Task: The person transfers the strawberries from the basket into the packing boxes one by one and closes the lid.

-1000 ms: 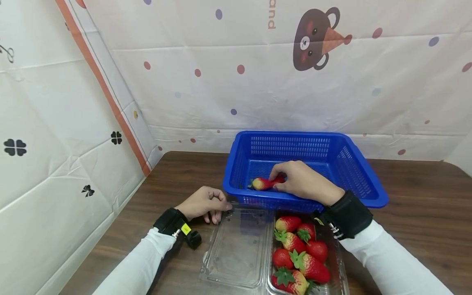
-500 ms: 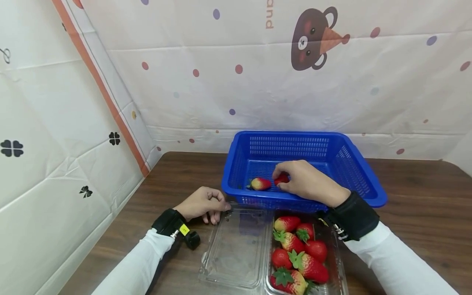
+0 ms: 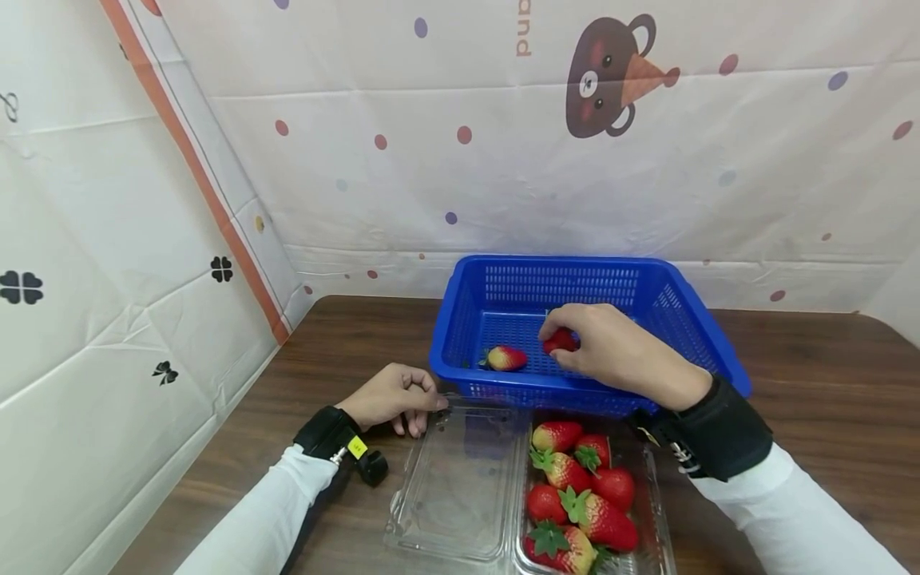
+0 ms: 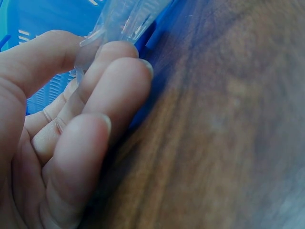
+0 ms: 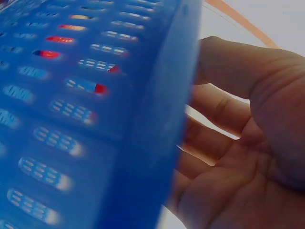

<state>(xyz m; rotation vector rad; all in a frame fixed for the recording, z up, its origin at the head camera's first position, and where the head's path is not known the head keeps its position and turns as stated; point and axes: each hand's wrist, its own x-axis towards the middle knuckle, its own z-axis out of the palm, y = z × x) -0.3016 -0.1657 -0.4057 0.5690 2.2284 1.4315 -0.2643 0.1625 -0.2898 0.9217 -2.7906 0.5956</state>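
My right hand [image 3: 614, 347] reaches over the front rim of the blue basket [image 3: 446, 359] and holds a red strawberry [image 3: 560, 341] in its fingertips, just above the basket floor. Another strawberry [image 3: 506, 358] lies in the basket to its left. With thumb and finger, my left hand [image 3: 394, 399] pinches the far left corner of the clear plastic lid [image 3: 460, 483]; the left wrist view shows the lid edge [image 4: 121, 24] between them. In the right wrist view the basket wall hides the right fingertips.
Joined to the lid, a clear plastic box [image 3: 657, 511] with several strawberries [image 3: 607, 523] stands directly in front of the basket. All rest on a brown wooden table [image 3: 359, 335]. A patterned white sheet [image 3: 431, 184] hangs behind and at the left.
My right hand has shifted slightly right with its strawberry, widening the gap from the other one in the basket. The left hand keeps its place on the lid.
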